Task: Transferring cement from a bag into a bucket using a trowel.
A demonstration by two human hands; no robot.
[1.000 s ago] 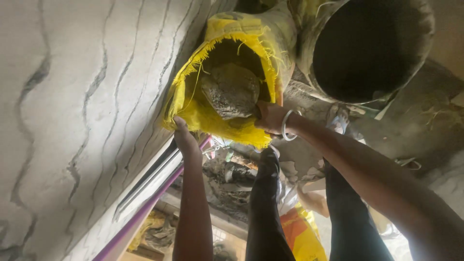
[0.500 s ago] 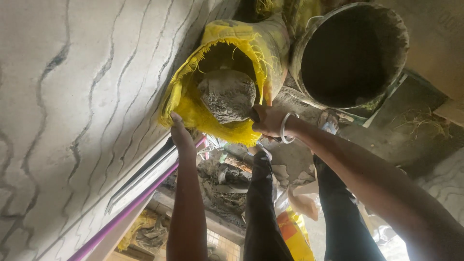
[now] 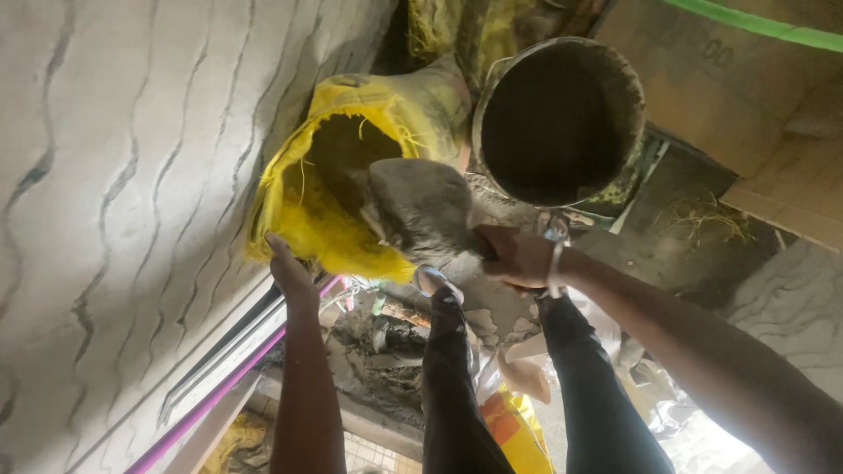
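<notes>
Since half a second ago, the grey lump (image 3: 420, 211) has come out of the yellow woven sack (image 3: 303, 224) and now sits at the sack's mouth, drawn toward the right hand (image 3: 518, 256). That hand's grip is closed on the lump's lower end (a bracelet shows at the wrist). Left hand (image 3: 288, 270) pinches the sack's frayed lower rim — holding the mouth open. Just beside the sack, a dark round bucket (image 3: 562, 118) lies tilted, its opening facing the camera. Dark trouser legs (image 3: 457, 386) stand below — between the arms.
</notes>
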